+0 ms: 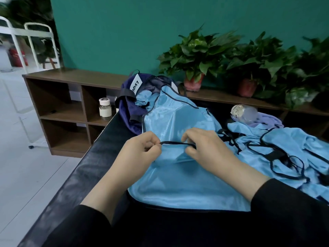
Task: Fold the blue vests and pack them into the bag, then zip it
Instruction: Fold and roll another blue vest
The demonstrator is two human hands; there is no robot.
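Teal wall and a low brown shelf unit frame a dark-topped table where a person in black sleeves works over a pile of light blue vests. Nearest the camera, one blue vest lies spread across the table, its shiny fabric bunched toward the middle. The left hand pinches one end of a short stretch of the vest's dark trim between thumb and curled fingers, while the right hand pinches the other end, so the trim runs taut between the two. Beyond the hands, a navy bag with a white label sits at the table's far left corner, its mouth apparently open with blue fabric lying at or in it, though the view does not make clear how much is inside. To the right, more blue vests lie in a loose heap with dark straps tangled over them. Just behind that heap rests a clear plastic bottle on its side beside a lilac cloth. A white-capped jar stands in a shelf compartment, and potted green plants line the shelf top against the wall.
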